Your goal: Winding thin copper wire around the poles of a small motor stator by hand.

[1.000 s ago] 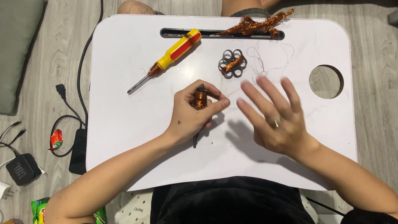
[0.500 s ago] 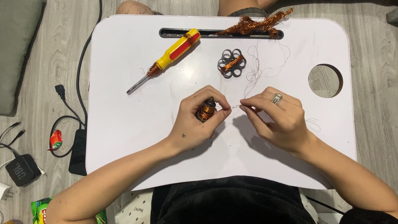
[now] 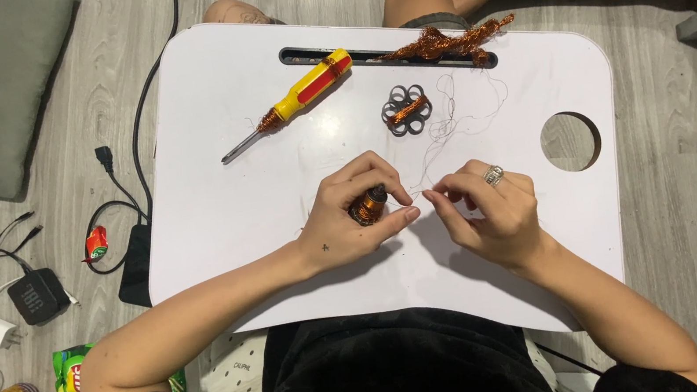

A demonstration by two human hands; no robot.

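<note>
The left hand (image 3: 351, 213) was closed around a small copper-wound coil (image 3: 367, 206), thumb and fingers curled onto it, held just above the middle of the white lap desk (image 3: 210, 151). The right hand (image 3: 488, 214), a ring on one finger, had thumb and forefinger pinched together just beside the coil; whether a strand of the thin wire (image 3: 446, 126) sat between them could not be told at this size. Loose fine wire trailed from near the fingertips up across the desk. Further up lay a small dark winding core with round lobes and a copper band (image 3: 405, 110), and left of it a yellow-and-red screwdriver (image 3: 293, 103), tip pointing lower left. A tangle of copper wire (image 3: 440, 43) rested along the dark slot at the desk's far edge. A round hole (image 3: 570, 141) sat right of the hands.
</note>
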